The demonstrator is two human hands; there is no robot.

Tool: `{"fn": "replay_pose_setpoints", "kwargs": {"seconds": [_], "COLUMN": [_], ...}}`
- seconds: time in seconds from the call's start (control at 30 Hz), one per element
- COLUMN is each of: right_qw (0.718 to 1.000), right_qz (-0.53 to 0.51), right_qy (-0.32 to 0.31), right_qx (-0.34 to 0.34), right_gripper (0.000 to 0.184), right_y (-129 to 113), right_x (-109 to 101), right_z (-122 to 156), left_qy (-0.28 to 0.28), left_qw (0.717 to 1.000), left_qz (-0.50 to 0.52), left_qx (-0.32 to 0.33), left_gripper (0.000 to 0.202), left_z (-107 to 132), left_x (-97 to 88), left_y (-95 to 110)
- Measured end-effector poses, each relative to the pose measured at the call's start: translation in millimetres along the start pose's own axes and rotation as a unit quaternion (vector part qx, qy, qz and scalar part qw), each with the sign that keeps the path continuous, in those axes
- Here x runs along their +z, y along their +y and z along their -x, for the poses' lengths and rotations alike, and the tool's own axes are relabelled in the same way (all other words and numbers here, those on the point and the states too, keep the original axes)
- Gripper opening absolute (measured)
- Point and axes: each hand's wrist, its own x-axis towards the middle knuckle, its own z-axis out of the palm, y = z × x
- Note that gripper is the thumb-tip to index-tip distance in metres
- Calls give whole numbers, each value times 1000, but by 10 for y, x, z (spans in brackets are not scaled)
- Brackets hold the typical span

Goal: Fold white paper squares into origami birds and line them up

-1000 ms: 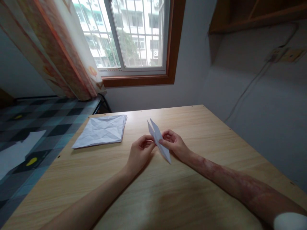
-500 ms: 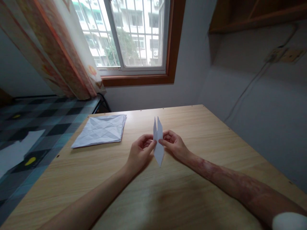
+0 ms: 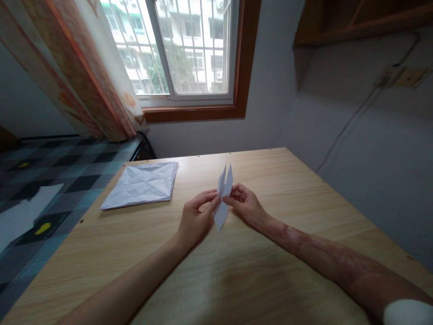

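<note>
Over the desk (image 3: 264, 275): folded paper (image 3: 221, 215); left hand (image 3: 196, 215), right hand (image 3: 249, 205), fingers pinching it. I judge: shaping folds; next needs steady pinch.

You're in a home, prob. a bedrm or similar living rm. On your L there's what looks like a bed (image 3: 101, 156), done in dark check, just beside your wooden table (image 3: 270, 275). Ahead you've got a barred window (image 3: 196, 58) in a brown frame (image 3: 249, 58), w/ a flowered curtain (image 3: 81, 67) at its L side & an apt.-type bldg (image 3: 208, 34) outside. On your R: pale wall (image 3: 382, 171), wall socket (image 3: 410, 77) w/ a cable (image 3: 348, 124), & a wooden shelf unit (image 3: 379, 29) up high.
</note>
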Motion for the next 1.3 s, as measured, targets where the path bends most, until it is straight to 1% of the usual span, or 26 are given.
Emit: {"fn": "replay_pose_setpoints", "kwargs": {"seconds": [0.17, 0.23, 0.3, 0.4, 0.5, 0.57, 0.6, 0.73, 0.9, 0.97, 1.03, 1.1, 1.17, 1.23, 1.3], "right_qw": [1000, 1000, 1000, 1000, 998, 997, 996, 995, 993, 993, 993, 992, 992, 992, 993], "right_qz": [-5, -11, -17, -10, 24, 44, 50, 69, 102, 107, 110, 113, 112, 108, 93], "right_qy": [6, 8, 8, 10, -1, -22, -34, -56, -42, -23, -3, 11, 13, 8, 2], "right_qx": [-7, -5, -5, -26, -62, -68, -64, -45, -50, -49, -47, -48, -54, -66, -65], "right_gripper": [40, 42, 43, 41, 27, 19, 19, 28, 34, 30, 25, 27, 31, 30, 31], "right_y": [1, -9, -25, -57, -97, -121, -130, -132, -90, -65, -36, -13, -4, -15, -45], "right_x": [20, 34, 48, 63, 55, 41, 33, 25, 43, 31, 9, -14, -22, -8, 22], "right_z": [0, 12, 29, 52, 73, 93, 104, 139, 128, 110, 92, 80, 81, 93, 110], "left_qy": [5, 10, 19, 19, 5, 7, 12, 33, 32, 23, 3, -30, -57, -57, -35], "left_qw": [1000, 998, 994, 988, 989, 988, 987, 986, 986, 989, 992, 993, 992, 993, 994], "left_qz": [16, 51, 105, 148, 143, 142, 144, 143, 133, 123, 111, 102, 95, 86, 89], "left_qx": [-18, -25, -29, -31, -43, -60, -69, -84, -92, -82, -64, -52, -54, -59, -56], "left_gripper": [29, 30, 36, 44, 44, 44, 45, 44, 43, 41, 39, 39, 41, 40, 40], "left_z": [-20, -35, -50, -65, -76, -83, -86, -96, -97, -86, -65, -39, -17, -6, -6], "left_x": [-3, 9, 22, 27, 5, -18, -28, -45, -30, -27, -27, -26, -19, -5, 12], "left_y": [-71, -112, -135, -130, -98, -83, -80, -90, -85, -61, -33, -17, -24, -49, -74]}}
